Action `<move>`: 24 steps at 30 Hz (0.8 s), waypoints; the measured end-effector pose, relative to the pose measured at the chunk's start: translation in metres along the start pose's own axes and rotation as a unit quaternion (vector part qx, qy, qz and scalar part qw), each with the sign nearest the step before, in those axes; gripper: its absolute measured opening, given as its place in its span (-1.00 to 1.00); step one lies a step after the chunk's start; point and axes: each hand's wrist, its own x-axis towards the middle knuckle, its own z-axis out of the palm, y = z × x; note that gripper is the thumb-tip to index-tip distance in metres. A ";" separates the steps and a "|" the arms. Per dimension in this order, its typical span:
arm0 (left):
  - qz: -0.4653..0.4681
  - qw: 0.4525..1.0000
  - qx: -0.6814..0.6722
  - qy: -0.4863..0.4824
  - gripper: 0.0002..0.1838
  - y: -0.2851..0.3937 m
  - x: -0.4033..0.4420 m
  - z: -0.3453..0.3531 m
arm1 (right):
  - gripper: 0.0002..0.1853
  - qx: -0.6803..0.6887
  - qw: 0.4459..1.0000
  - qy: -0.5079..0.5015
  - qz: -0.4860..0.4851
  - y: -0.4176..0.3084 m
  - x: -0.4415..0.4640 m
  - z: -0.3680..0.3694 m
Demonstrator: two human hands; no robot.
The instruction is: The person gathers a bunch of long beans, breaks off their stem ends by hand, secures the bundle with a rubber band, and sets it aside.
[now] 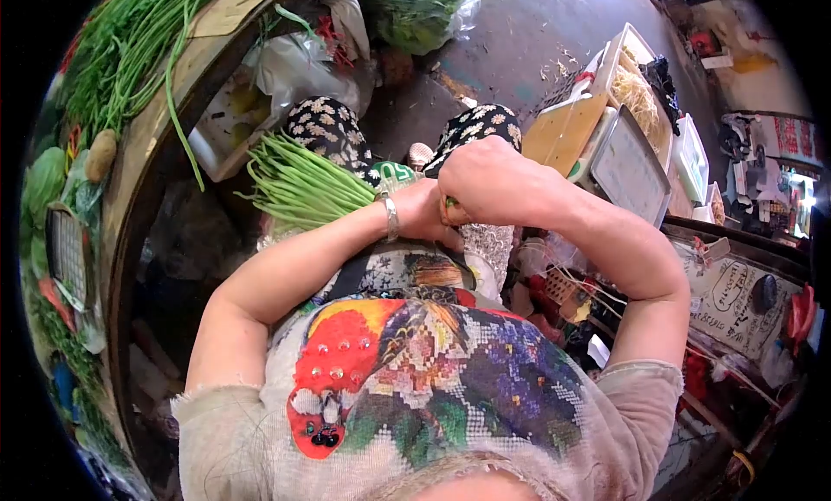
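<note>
A bundle of long green beans lies across my lap, its loose ends fanned out to the left and its other end passing under my left forearm. My left hand, with a silver bracelet at the wrist, is closed beside the bundle's right end. Pressed against it from the right is my right hand, its fingers curled down. A small bit of green and orange shows between the two hands, too small to name. Green print on a plastic bag is visible just above my left wrist.
Leafy greens lie on a wooden counter along the left. A leafy bag stands on the floor ahead. To the right are a tray, a crate of pale sprouts and a marked board.
</note>
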 end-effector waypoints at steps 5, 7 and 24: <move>-0.017 1.000 -0.005 -0.018 -0.38 0.006 -0.001 -0.001 | -0.83 -0.008 0.999 0.033 -0.013 -0.007 -0.002 0.003; -0.013 0.999 -0.030 -0.011 -0.40 0.012 -0.002 -0.004 | -0.84 -0.025 0.999 0.024 -0.010 -0.009 0.000 0.002; 0.091 0.981 -0.170 0.025 -0.38 0.023 -0.006 -0.001 | -0.72 -0.253 0.906 -0.339 -0.003 -0.052 0.025 -0.003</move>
